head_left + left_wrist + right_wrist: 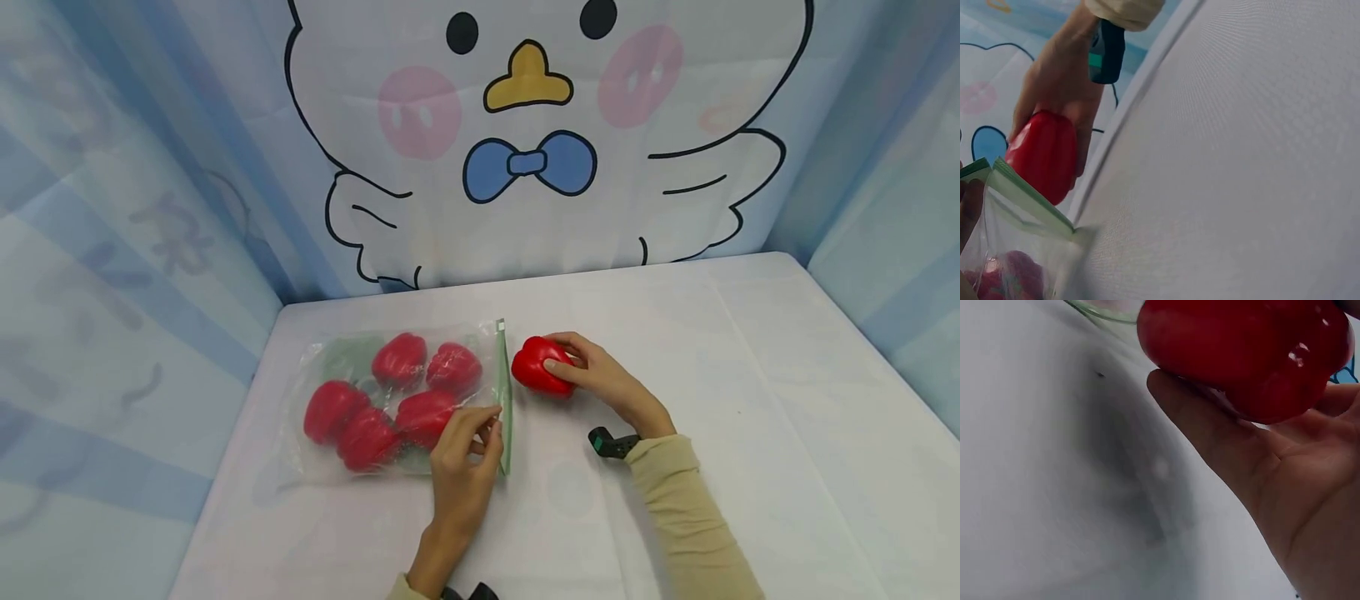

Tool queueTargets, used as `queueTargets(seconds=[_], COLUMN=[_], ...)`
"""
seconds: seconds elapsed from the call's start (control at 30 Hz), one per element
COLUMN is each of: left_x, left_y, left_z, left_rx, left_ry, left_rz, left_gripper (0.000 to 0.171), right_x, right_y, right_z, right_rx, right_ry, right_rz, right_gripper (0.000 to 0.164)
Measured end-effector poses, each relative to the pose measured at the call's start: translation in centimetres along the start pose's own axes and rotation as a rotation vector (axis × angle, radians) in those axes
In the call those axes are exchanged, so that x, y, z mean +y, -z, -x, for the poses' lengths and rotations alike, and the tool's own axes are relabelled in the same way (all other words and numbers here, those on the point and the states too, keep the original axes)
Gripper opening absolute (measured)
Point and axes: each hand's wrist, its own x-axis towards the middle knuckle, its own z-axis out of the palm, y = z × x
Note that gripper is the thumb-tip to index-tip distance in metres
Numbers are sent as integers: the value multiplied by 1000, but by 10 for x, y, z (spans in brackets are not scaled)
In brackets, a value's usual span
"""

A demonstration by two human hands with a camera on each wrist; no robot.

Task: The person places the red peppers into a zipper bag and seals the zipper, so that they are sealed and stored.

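A clear zip bag [467, 333] with a green-edged mouth lies on the table, the mouth towards the right. Several red bell peppers [399, 361] are inside it. My left hand [463, 471] pinches the near part of the bag's mouth; in the left wrist view the green zip edge [1035, 197] stands parted. Just right of the mouth, my right hand [600, 375] grips another red bell pepper [536, 367] between thumb and fingers. The right wrist view shows this pepper [1241, 350] up close, the thumb along its side.
A white cloth covers the table [750, 400]. Behind it hangs a curtain [525, 233] printed with a cartoon bird, and blue-white curtains [112, 292] close off the sides. A dark wrist device [611, 443] sits by the right cuff.
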Motion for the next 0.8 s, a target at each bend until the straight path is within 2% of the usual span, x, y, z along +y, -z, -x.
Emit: queueTargets(seconds=[0.17, 0.4, 0.6, 0.8], left_x=[1, 0, -1, 0], left_y=[0, 0, 0, -1], left_z=[1, 1, 0, 0], left_rx=[-4, -8, 9, 21], left_ry=[10, 17, -13, -20], left_rz=[-16, -25, 3, 6], left_gripper=[31, 33, 30, 32], right_x=[-1, 0, -1, 0], right_y=[-12, -24, -25, -25], right_z=[-2, -6, -6, -6], right_rx=[-60, -101, -109, -96], right_ry=[-9, 23, 37, 24], right_rz=[25, 11, 29, 101], right_gripper=[63, 55, 50, 51])
